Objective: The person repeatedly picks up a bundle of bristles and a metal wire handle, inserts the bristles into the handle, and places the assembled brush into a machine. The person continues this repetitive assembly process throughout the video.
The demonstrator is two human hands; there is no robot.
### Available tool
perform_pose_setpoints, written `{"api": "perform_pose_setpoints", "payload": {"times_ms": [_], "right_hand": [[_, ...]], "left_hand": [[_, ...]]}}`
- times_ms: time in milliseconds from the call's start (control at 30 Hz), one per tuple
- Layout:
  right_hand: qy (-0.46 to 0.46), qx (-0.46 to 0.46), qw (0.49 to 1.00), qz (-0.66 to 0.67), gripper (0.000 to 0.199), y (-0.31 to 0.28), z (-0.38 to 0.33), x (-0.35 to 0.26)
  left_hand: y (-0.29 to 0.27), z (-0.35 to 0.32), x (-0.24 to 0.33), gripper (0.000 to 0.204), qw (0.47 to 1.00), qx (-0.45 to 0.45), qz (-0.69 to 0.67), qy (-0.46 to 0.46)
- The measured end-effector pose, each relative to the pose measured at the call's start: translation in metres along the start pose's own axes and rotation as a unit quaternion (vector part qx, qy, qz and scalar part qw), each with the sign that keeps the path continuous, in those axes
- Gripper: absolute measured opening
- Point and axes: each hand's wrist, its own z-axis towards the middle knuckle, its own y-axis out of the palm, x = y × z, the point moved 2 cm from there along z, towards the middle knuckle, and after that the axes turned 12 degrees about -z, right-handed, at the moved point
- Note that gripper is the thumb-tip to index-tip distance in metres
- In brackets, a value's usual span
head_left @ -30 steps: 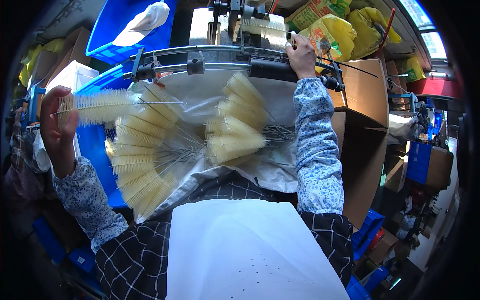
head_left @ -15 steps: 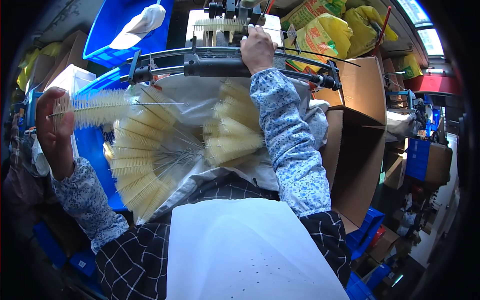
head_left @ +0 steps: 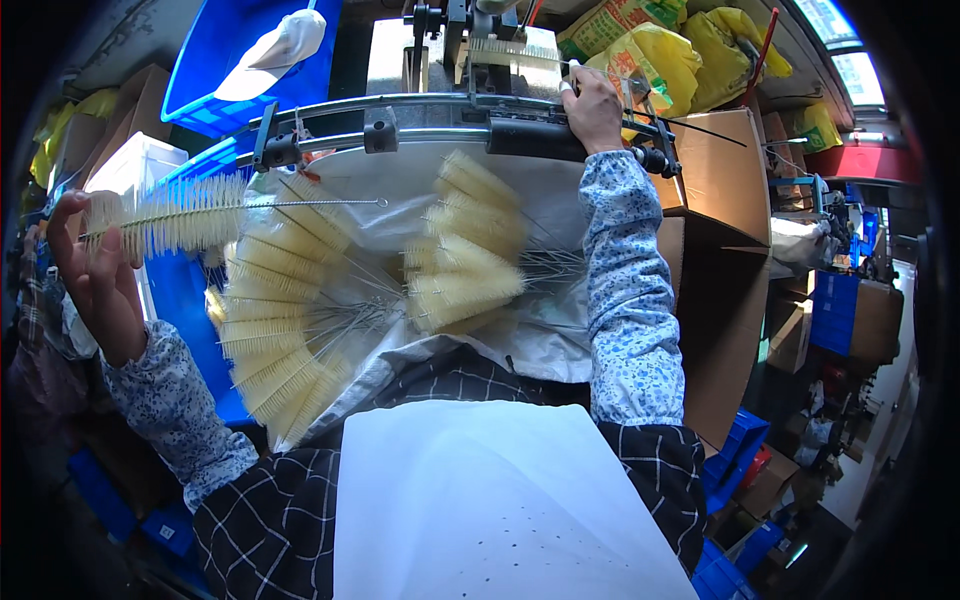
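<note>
So the left hand [head_left: 100, 270] has a long cream-bristled brush with a twisted-wire stem [head_left: 190, 215], up at the left side of the scene. The thumb and curled fingers are pinching its bristly left end, the rest of the hand is loosely bent, and the bare wire points right, ending in a small loop.

Just right of and nearer than that brush there's a fanned-out row of cream wire-stemmed brushes [head_left: 275, 335], then a second heap of similar brushes [head_left: 465, 250] further right, both over crumpled white plastic sheeting [head_left: 555, 355].

The right hand [head_left: 597, 108] is on the far side, half curled at the right end of a black cylindrical sleeve on a metal rail [head_left: 535, 138]. Its fingertips are right by the end of another pale-bristled brush at the machine [head_left: 513, 53]; can't tell if they're gripping it.

Far left, a white cloth cap [head_left: 270, 55] sits on a blue plastic bin [head_left: 205, 105]. Over right there's an open brown cardboard box [head_left: 715, 170], with yellow plastic sacks [head_left: 655, 70] beyond it.
</note>
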Motion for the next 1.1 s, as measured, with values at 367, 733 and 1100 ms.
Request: {"api": "perform_pose_setpoints", "payload": {"times_ms": [367,733,1100], "right_hand": [[-0.064,0.004,0.97,-0.233,0.026,-0.015,0.019,0.069],[-0.128,-0.359,0.865,0.328,0.042,-0.122,-0.061,0.009],[-0.154,0.042,0.979,0.128,0.023,-0.058,-0.044,-0.062]], "left_hand": [[0.061,0.006,-0.008,0.027,0.987,-0.086,-0.118,-0.066],[0.154,0.0,-0.048,0.022,0.923,-0.26,-0.253,-0.126],[0.115,-0.022,-0.089,0.039,0.917,-0.352,0.187,-0.019]]}}
